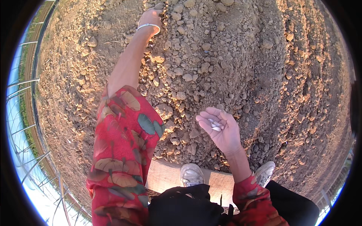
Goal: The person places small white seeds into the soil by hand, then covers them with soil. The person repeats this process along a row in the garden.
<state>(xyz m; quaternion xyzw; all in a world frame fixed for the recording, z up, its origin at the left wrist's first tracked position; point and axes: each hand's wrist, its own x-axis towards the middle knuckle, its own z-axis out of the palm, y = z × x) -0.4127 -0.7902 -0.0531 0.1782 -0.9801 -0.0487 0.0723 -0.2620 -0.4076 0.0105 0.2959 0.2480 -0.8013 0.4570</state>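
Note:
My left hand point(150, 18) reaches far forward to the loose soil point(195, 60), knuckles up, with a silver bangle point(148, 25) at its wrist. Its fingertips are hidden against the clods, so whether they pinch anything does not show. Close to my body, my right hand point(222, 130) is turned palm up and cupped above the ground. Several small whitish pieces point(216, 129), which look like garlic cloves, rest in that palm near the base of the fingers.
Under one of my shoes point(192, 175) lies a wooden board point(162, 175); the other shoe point(264, 173) stands on its right. Dry clods and stones point(164, 110) cover the bed. A greenhouse frame of thin poles point(24, 82) with pale sheeting curves along the left rim.

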